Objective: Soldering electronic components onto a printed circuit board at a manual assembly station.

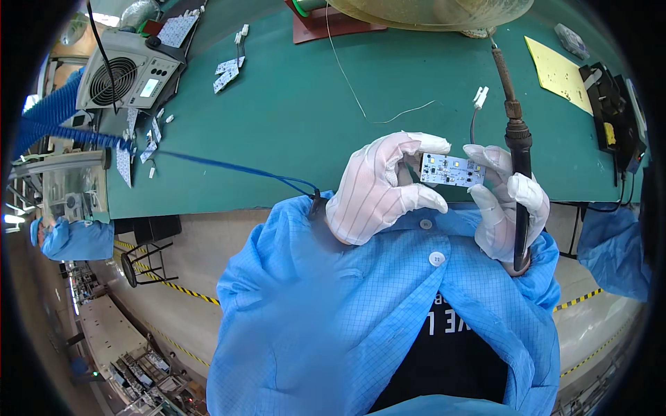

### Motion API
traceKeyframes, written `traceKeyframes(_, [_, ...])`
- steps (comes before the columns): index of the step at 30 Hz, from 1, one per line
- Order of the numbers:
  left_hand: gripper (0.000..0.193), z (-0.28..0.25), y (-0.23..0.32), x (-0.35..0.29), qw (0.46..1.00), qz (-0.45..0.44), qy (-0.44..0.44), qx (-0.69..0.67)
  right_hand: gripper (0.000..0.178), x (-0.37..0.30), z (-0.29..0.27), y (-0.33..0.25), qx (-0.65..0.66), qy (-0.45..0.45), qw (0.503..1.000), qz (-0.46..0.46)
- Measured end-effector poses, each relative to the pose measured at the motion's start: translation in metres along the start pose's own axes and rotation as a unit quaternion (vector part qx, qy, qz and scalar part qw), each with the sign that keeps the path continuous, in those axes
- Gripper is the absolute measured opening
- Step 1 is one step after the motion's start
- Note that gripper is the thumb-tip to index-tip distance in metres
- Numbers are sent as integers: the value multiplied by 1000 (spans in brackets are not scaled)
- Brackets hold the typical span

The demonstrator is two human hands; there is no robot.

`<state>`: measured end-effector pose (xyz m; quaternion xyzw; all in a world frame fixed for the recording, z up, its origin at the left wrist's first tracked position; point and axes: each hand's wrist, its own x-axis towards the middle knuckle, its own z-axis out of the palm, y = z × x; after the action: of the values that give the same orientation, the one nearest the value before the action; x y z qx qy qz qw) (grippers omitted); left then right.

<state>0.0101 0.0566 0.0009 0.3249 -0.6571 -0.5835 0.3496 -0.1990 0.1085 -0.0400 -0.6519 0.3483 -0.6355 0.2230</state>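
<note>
My right hand [494,225], in a white glove, pinches the right end of a small white circuit board [444,172] between thumb and fingers. The same hand grips the black handle of a soldering iron [518,142], whose tip points away from me. From the board, a short dark lead runs up to a white plug connector [480,97]. My left hand [371,191], in a striped white glove, curves around the board's left end with thumb and forefinger apart. Whether its inner fingers touch the board is hard to make out. A blue cord runs to a dark band at my left wrist.
Thin solder wire [361,107] lies on the green bench mat [277,132]. At the left stand a fan unit [125,80] and several loose boards [227,73]. A yellow sheet [558,73] and a black iron holder [610,118] are at the right. A clear dome [430,10] overhangs the far edge.
</note>
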Motion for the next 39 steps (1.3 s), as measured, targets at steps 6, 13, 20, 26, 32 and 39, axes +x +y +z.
traceKeyframes(6, [58, -2, -10, 0, 996, 43, 12, 75, 44, -2, -6, 2, -39, -24, 999, 16])
traceKeyframes(13, [49, 2, -16, 3, 961, 115, 85, 237, 43, -1, -6, 6, -27, -28, 999, 18])
traceKeyframes(20, [43, 7, -19, 6, 930, 183, 100, 302, 44, 1, 4, 4, 155, 27, 984, 80])
traceKeyframes(26, [46, 12, -15, 16, 875, 232, 102, 413, 33, 15, -18, -2, -40, -20, 998, 50])
traceKeyframes(32, [46, 16, -16, 31, 842, 194, 126, 487, 29, 60, -48, -10, -162, 155, 946, 234])
traceKeyframes(39, [49, 17, -16, 30, 812, 180, 120, 542, 47, 115, -75, 42, -93, 15, 950, 296])
